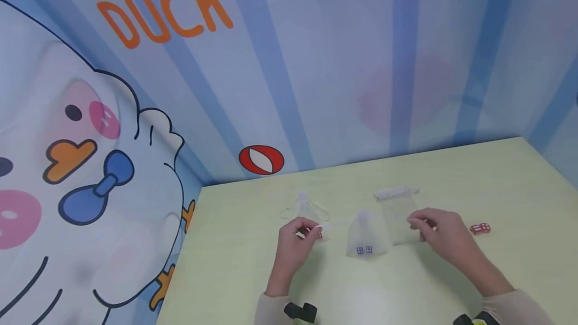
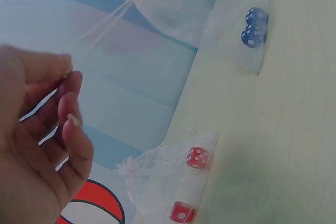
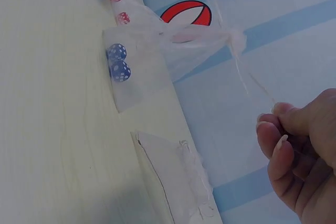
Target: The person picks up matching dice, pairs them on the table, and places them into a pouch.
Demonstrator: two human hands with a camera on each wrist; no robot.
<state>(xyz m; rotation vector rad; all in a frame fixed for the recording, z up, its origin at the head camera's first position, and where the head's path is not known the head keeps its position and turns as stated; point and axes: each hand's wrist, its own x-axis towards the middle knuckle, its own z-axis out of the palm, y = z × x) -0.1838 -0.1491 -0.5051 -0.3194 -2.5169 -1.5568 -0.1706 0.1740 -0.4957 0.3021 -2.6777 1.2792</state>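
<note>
Between the two hands a sheer white drawstring pouch [image 1: 364, 232] stands on the table, its neck gathered. Two blue dice [image 1: 359, 251] show through its bottom. My left hand [image 1: 295, 239] pinches the drawstring [image 2: 107, 24] on the left side, thumb against index finger. On the other side, my right hand [image 1: 440, 229] pinches the opposite string [image 3: 261, 86] between thumb and fingertip. Both strings stretch outward from the pouch's neck. Behind the left hand sits another gathered pouch [image 2: 152, 182] with two red dice [image 2: 197, 157] inside, partly hidden in the head view.
A flat sheer pouch [image 1: 397, 217] lies behind the right hand with its top bunched. Loose red dice [image 1: 480, 228] rest on the pale table [image 1: 217, 265], right of that hand. A printed blue backdrop [image 1: 325, 64] rises at the table's back edge.
</note>
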